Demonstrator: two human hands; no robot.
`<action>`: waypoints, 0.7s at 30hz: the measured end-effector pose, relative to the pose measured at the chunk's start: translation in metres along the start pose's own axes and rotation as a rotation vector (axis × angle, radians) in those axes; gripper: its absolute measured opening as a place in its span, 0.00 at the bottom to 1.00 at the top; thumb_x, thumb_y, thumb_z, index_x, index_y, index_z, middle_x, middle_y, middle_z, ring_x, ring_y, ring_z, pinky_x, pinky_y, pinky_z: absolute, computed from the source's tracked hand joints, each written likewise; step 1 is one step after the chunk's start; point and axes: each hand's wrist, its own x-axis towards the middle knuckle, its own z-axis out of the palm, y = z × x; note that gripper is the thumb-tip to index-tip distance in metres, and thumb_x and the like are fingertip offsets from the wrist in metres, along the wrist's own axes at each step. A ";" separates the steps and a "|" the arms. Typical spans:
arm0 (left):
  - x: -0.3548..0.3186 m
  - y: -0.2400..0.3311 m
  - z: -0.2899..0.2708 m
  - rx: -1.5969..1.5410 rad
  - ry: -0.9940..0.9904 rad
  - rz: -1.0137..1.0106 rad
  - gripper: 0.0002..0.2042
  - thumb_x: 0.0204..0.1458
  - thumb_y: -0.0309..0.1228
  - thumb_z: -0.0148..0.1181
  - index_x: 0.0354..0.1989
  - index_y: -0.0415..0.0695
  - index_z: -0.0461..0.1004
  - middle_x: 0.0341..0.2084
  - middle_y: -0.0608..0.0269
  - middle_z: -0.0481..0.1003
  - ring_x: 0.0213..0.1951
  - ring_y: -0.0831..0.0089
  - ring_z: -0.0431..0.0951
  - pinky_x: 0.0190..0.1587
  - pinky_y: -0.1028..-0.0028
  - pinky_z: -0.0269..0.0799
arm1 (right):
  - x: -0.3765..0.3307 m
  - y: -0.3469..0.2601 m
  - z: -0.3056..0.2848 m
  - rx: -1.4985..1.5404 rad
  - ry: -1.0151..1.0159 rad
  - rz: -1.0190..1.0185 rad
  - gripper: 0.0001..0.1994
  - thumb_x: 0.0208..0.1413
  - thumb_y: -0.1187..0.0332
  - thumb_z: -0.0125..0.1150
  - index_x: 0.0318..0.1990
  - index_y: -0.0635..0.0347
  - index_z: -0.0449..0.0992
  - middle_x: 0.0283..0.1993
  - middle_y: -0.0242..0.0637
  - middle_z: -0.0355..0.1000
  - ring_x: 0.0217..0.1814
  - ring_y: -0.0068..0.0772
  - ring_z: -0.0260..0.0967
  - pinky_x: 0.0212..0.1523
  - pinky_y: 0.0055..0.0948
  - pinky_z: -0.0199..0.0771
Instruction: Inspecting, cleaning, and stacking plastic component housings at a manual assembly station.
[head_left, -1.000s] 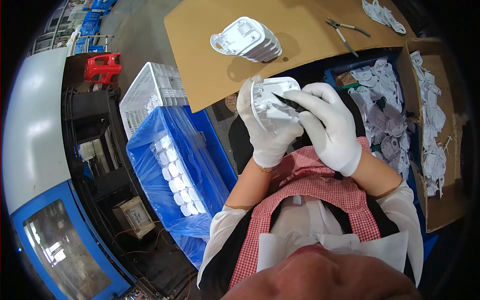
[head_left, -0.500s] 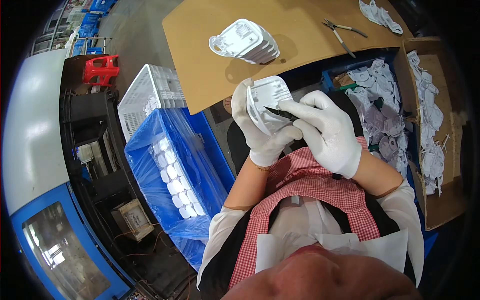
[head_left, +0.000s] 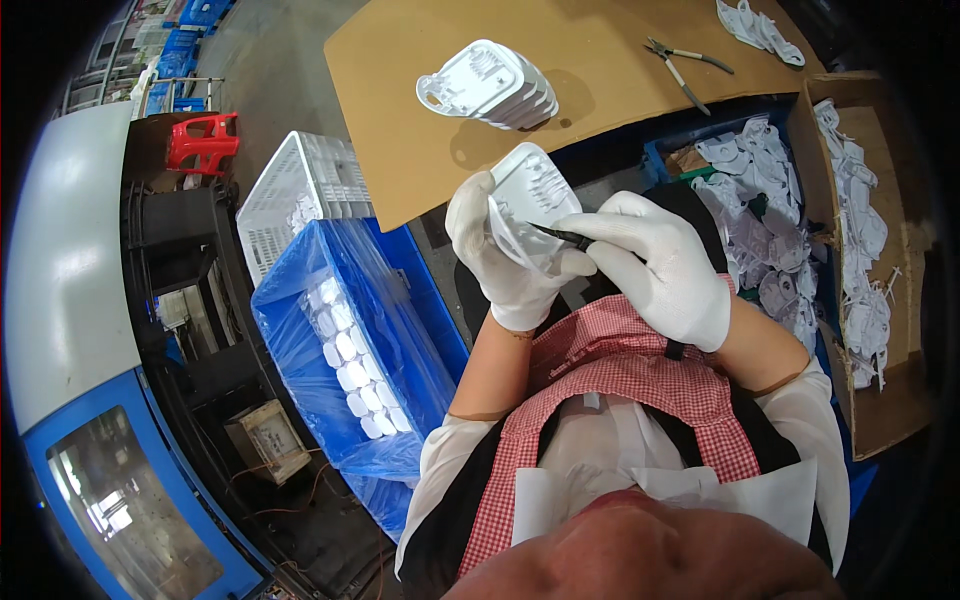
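Both my hands wear white gloves. In my left hand [head_left: 492,250] is a white plastic housing [head_left: 537,190], tilted up, its ribbed inner side toward me; the fingers wrap its left edge and the thumb its lower end. My right hand [head_left: 655,265] is closed around a small dark knife [head_left: 566,236] with a pointed blade. The tip lies over the housing's lower inner edge; whether it touches cannot be made out. Beyond my hands, a stack of similar white housings [head_left: 487,82] stands on the tan tabletop [head_left: 390,110].
Nippers [head_left: 688,72] and several white parts [head_left: 760,32] lie on the table. At right are a blue bin of white pieces [head_left: 750,200] and a cardboard box [head_left: 890,400]. Left stand a blue-lined crate [head_left: 400,350], a white crate [head_left: 290,190], a red stool [head_left: 203,143] and a machine [head_left: 130,480].
The housing has turned and tilted more upright in my left hand, moving slightly left. My right hand has shifted a little down and right, and more of the knife shows.
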 end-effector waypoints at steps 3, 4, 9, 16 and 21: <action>0.001 0.000 -0.007 0.079 -0.078 0.044 0.52 0.31 0.68 0.61 0.59 0.41 0.54 0.50 0.53 0.63 0.50 0.58 0.68 0.51 0.61 0.64 | 0.000 0.001 -0.003 -0.038 -0.040 0.014 0.15 0.51 0.77 0.52 0.47 0.63 0.76 0.30 0.39 0.65 0.30 0.33 0.63 0.33 0.26 0.64; -0.001 0.000 -0.009 0.048 -0.093 -0.010 0.52 0.30 0.68 0.61 0.60 0.42 0.53 0.50 0.52 0.63 0.50 0.58 0.68 0.51 0.61 0.64 | 0.000 0.002 -0.004 -0.047 -0.057 0.051 0.14 0.52 0.77 0.52 0.47 0.63 0.75 0.30 0.40 0.65 0.30 0.34 0.63 0.33 0.27 0.64; 0.001 -0.003 -0.008 0.050 -0.045 0.051 0.54 0.30 0.68 0.62 0.61 0.43 0.51 0.52 0.53 0.63 0.51 0.58 0.68 0.52 0.60 0.63 | -0.005 -0.001 -0.003 0.026 -0.050 0.088 0.14 0.52 0.77 0.50 0.47 0.63 0.75 0.30 0.40 0.66 0.31 0.35 0.64 0.35 0.28 0.64; -0.004 -0.007 -0.001 -0.021 -0.020 0.060 0.53 0.31 0.67 0.62 0.61 0.42 0.52 0.51 0.52 0.63 0.51 0.57 0.67 0.52 0.60 0.63 | 0.000 -0.002 -0.005 0.055 -0.044 0.033 0.14 0.52 0.77 0.51 0.47 0.64 0.75 0.31 0.42 0.67 0.32 0.37 0.64 0.36 0.28 0.65; 0.004 -0.008 -0.008 0.077 -0.108 0.114 0.54 0.29 0.65 0.64 0.61 0.42 0.50 0.51 0.55 0.61 0.51 0.63 0.67 0.51 0.64 0.66 | 0.002 -0.004 -0.008 -0.012 -0.067 0.069 0.14 0.52 0.76 0.51 0.46 0.63 0.75 0.30 0.42 0.67 0.31 0.38 0.65 0.35 0.28 0.66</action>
